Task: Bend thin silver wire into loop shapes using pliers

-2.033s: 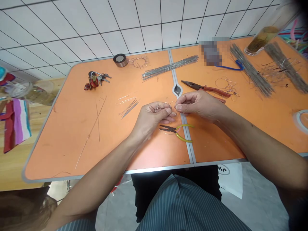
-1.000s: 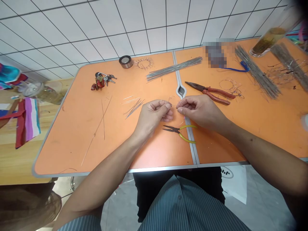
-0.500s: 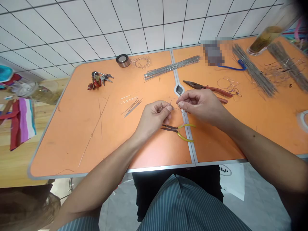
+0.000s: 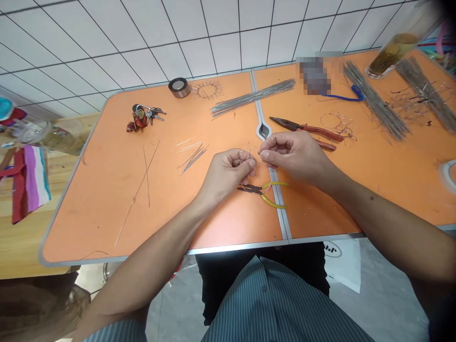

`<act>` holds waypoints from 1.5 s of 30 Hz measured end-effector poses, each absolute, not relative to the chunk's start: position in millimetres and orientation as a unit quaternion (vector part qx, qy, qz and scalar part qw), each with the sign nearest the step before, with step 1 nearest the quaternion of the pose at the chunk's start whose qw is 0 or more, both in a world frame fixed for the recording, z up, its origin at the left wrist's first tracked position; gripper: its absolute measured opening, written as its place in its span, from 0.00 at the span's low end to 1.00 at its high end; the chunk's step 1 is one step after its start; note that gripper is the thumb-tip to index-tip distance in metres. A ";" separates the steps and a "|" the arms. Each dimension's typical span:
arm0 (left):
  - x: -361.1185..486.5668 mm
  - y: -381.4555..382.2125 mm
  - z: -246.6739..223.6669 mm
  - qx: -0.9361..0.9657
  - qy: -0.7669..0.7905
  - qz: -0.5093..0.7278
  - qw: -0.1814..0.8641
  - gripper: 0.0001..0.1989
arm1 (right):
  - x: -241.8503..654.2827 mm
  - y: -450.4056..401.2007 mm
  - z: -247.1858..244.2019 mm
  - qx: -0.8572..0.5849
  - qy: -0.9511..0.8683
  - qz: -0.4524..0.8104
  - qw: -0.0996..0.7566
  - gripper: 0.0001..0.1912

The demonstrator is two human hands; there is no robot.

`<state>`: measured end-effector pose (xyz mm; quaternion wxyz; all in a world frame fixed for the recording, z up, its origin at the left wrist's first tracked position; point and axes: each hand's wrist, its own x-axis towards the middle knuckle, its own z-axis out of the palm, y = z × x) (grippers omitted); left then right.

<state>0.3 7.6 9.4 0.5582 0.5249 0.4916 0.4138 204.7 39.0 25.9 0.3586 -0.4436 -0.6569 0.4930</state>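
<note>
Thin looped wire point(image 4: 254, 149) runs between my two hands over the orange table point(image 4: 99, 190). My left hand point(image 4: 233, 167) pinches it between thumb and fingers. Close by on the right, my right hand point(image 4: 285, 151) has its thumb and index finger pressed together on the same fine wire. Part of the wire hangs in a loop below the hands, in front of yellow-handled pliers point(image 4: 272, 204) lying on the table. Beyond my right hand are long-nose pliers point(image 4: 322, 132) with red handles.
Toward the wall lie keys point(image 4: 144, 116), a tape roll point(image 4: 178, 87), a wire ring point(image 4: 207, 89) and a rod bundle point(image 4: 252, 98). Short wires point(image 4: 194, 159) lie left of my hands. At right are another bundle point(image 4: 375, 102) and a glass of liquid point(image 4: 392, 54).
Both hands stay nearly in place, still gripping the wire. The wire loop between and below them has shifted slightly. The whole view has moved a little.
</note>
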 end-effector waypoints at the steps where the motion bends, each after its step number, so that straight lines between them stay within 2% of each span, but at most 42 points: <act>1: 0.5 7.5 8.9 0.524 0.493 0.416 0.555 0.10 | 204.6 39.1 26.0 -0.446 -0.651 0.502 0.355 0.06; 6: -1.6 7.9 8.6 0.521 0.495 0.414 0.559 0.11 | 210.3 42.7 28.1 -0.432 -0.637 0.549 0.326 0.08; 16: -7.7 9.5 10.3 0.523 0.433 0.341 0.650 0.13 | 227.7 57.1 26.5 -0.334 -0.591 0.700 0.220 0.16; 24: -6.4 9.4 11.4 0.490 0.414 0.343 0.686 0.15 | 221.7 53.4 25.8 -0.343 -0.603 0.678 0.245 0.19; 32: -7.1 9.6 10.7 0.505 0.421 0.354 0.666 0.13 | 218.2 53.6 28.2 -0.363 -0.607 0.658 0.257 0.19; 45: -5.1 8.8 8.8 0.491 0.426 0.355 0.672 0.12 | 214.0 50.3 19.7 -0.368 -0.548 0.702 0.266 0.24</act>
